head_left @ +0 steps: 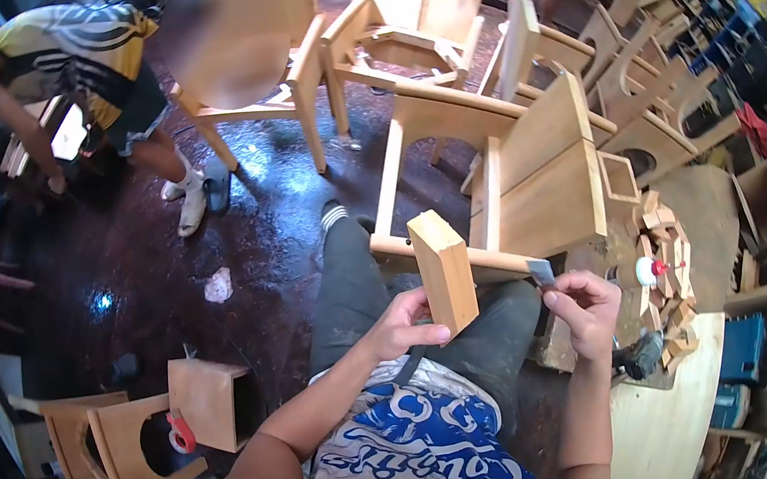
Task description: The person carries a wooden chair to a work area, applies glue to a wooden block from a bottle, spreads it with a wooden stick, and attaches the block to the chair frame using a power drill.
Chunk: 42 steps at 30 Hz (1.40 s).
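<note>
One held block [446,275], one grey strip [540,272]

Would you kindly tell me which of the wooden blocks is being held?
The large rectangular block in the left hand; the smaller wooden pieces are clustered farther right, with no hand holding them.

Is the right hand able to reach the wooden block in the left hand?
Probably yes: nothing visible separates the right hand from the wooden block, though that hand holds a grey piece.
</note>
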Each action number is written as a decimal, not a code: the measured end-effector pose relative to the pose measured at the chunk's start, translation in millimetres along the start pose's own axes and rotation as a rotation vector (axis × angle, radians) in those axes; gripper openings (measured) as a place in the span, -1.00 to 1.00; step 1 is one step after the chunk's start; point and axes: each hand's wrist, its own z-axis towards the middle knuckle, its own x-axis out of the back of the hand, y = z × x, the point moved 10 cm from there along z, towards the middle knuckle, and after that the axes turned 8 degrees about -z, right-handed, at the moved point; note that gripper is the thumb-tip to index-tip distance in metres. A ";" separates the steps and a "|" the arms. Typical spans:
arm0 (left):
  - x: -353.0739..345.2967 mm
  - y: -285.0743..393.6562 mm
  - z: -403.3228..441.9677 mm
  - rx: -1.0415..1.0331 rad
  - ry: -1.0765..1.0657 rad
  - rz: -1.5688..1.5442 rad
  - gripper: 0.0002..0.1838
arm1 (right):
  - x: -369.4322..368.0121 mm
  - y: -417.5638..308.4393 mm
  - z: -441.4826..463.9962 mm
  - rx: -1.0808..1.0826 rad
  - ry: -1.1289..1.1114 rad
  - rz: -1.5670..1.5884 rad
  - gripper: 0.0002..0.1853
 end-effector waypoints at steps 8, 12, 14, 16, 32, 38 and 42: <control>-21.4 31.5 23.5 -0.260 0.051 0.810 -0.41 | -14.3 -80.5 7.1 0.517 0.236 -0.503 -0.83; -27.5 51.0 23.9 -0.348 0.084 1.035 -0.45 | -13.2 -90.6 8.6 0.560 0.233 -0.571 -0.82; -25.6 57.2 23.6 -0.379 0.089 1.135 -0.44 | -11.5 -96.3 11.8 0.589 0.197 -0.601 -0.87; -27.4 64.3 22.5 -0.389 0.085 1.292 -0.44 | 2.7 -88.6 15.8 0.476 0.186 -0.516 -0.90; -53.8 102.6 37.7 -0.484 -0.097 1.648 -0.48 | 17.9 -38.4 41.3 -0.037 -0.296 -0.153 -0.90; -46.6 91.4 42.2 -0.389 -0.118 1.469 -0.45 | 18.2 -27.8 38.6 -0.037 -0.272 -0.047 -0.89; -38.4 62.7 46.5 -0.278 -0.143 1.242 -0.40 | 10.8 -38.9 30.7 0.111 -0.135 -0.027 -0.90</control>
